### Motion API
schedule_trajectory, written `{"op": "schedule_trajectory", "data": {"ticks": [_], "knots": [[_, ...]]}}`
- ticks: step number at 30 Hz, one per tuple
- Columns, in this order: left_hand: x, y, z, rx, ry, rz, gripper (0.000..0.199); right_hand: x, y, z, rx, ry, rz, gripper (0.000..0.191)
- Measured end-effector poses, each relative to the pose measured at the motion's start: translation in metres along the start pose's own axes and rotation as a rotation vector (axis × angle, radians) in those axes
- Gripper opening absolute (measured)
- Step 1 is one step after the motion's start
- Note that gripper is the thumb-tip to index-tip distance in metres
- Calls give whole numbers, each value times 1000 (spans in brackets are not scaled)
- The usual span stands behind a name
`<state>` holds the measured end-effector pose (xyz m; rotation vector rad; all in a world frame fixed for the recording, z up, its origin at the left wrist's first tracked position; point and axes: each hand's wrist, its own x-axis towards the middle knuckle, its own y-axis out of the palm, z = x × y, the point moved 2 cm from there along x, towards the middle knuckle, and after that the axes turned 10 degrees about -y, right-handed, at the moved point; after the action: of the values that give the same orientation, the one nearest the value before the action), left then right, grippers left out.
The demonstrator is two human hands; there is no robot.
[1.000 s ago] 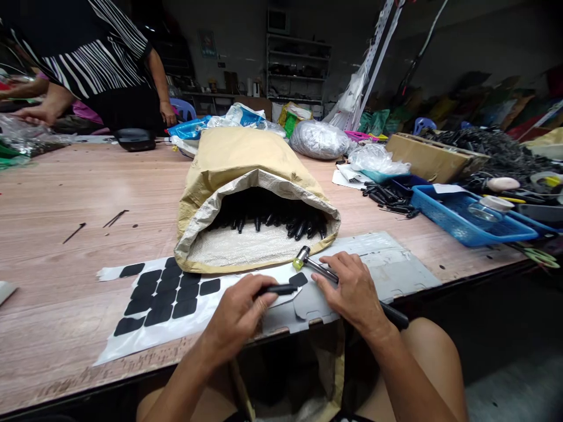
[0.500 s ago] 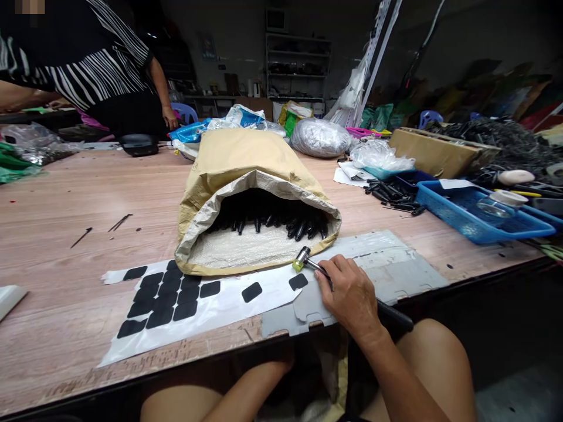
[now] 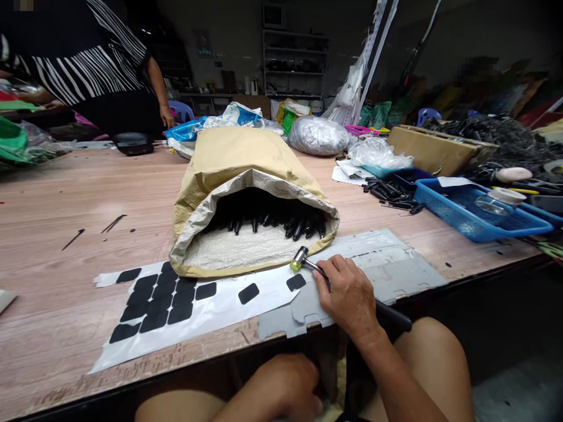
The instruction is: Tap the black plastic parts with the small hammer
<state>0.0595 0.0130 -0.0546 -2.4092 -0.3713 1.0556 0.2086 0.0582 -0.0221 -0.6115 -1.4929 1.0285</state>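
Note:
My right hand (image 3: pixel 347 293) is wrapped round the black handle of a small hammer (image 3: pixel 301 258). Its metal head has a yellow-green face and rests near the sack's mouth, over the edge of the white sheet. Below the table edge, between the knees, is my left hand (image 3: pixel 290 381), bent and smeared by motion; its fingers cannot be made out. In front lies a tan woven sack (image 3: pixel 250 146), mouth towards me, with many slim black parts (image 3: pixel 299 227) inside. Black rounded-square stickers (image 3: pixel 160 296) sit on the white backing sheet (image 3: pixel 211 310) to the left.
A grey board (image 3: pixel 373 264) lies under the right hand. On the right stand a blue basket (image 3: pixel 475 220) holding a jar, a pile of black parts (image 3: pixel 387 192) and a cardboard box (image 3: pixel 431 149). A person in a striped top (image 3: pixel 88 70) stands across the table.
My left hand has come up further into view from under the table edge. The right hand keeps the hammer in nearly the same place. The view has shifted slightly.

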Motion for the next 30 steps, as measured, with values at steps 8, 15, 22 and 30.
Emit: {"op": "schedule_trajectory", "data": {"ticks": [8,15,22,30], "knots": [[-27,-182,29,-198,-273,-907,31,0,-1,1,-11,12,13,16],[18,-238,76,-95,-700,-1167,41,-1,0,0,1,20,-3,14],[-14,-226,75,-47,-742,-1110,23,0,1,0,-12,34,-3,15],[-61,-135,61,-144,-118,-829,19,0,0,0,27,9,-9,18]]}}
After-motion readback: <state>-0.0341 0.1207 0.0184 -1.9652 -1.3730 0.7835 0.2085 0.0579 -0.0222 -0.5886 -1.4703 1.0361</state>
